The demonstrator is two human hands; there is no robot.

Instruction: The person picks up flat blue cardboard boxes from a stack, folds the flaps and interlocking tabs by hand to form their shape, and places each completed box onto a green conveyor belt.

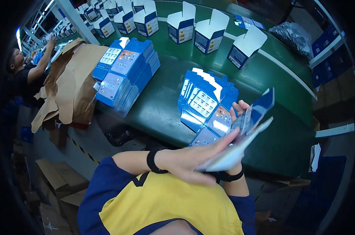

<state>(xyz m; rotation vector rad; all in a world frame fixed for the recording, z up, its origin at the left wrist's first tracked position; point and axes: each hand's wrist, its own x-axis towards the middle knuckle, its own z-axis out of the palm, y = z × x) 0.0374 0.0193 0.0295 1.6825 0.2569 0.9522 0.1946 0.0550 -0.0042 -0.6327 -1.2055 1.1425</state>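
Between my two hands, in front of my chest, is a partly folded blue-and-white carton (250, 129), somewhat blurred by motion. My left hand (199, 156) reaches across from the left, its thumb and palm against the carton's near side. Behind the carton, most of my right hand (240, 109) is hidden; its curled fingertips show at the far edge, gripping it. Just beyond my hands lies a fanned pile of flat blue cartons (209, 103) on the green work surface (165, 117).
A taller stack of flat cartons (126, 74) stands left, beside torn brown paper (77, 82). Several erected boxes with raised white flaps (211, 33) line the green conveyor. A clear plastic bag (293, 37) lies far right. Another person (28, 68) is at the far left.
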